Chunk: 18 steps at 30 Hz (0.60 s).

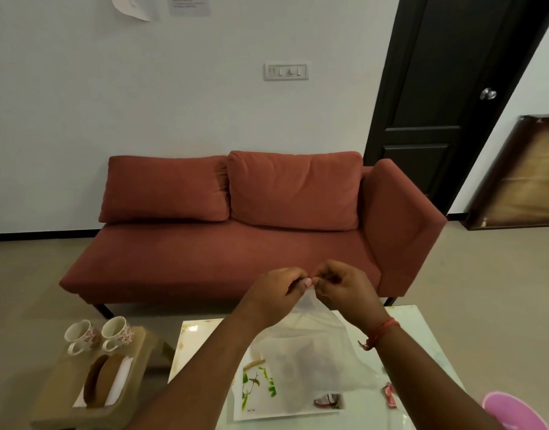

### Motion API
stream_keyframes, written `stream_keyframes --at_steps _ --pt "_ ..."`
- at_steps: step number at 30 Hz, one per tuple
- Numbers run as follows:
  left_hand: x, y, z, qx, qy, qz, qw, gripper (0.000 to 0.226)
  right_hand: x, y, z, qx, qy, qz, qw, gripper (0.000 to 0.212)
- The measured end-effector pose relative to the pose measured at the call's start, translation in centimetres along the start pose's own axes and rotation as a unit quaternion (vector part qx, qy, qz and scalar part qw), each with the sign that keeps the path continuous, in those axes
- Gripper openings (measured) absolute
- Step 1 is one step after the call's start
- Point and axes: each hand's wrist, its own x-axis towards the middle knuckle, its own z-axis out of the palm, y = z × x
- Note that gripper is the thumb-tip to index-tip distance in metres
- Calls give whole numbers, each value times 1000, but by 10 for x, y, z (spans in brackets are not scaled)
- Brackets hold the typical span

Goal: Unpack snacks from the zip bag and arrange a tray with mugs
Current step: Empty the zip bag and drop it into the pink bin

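Both hands are raised over the glass table (422, 330), pinching the top edge of a translucent zip bag (313, 361) that hangs down from them. My left hand (276, 293) and my right hand (344, 287) meet fingertip to fingertip at the bag's mouth. Dark snack shapes show faintly inside the bag. Under it lies a white tray with a green leaf print (254, 389), and a red snack packet (327, 400) rests on it. Two white mugs with red flowers (80, 335) (118, 332) stand on a low stool at the left.
A wooden napkin holder with white napkins (102, 380) sits on the stool (62, 395) in front of the mugs. Another red wrapper (391, 394) and a pink bowl (512, 411) are at the table's right. A rust-red sofa (236, 252) stands behind the table.
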Motion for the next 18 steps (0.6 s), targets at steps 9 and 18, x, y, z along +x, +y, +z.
stream_keyframes --at_steps 9,18 --pt "39 6 55 35 -5 -41 999 30 -5 84 -102 171 122 123 970 27" --pt "90 57 128 -183 77 -170 965 23 -28 166 -196 250 97 142 953 16"
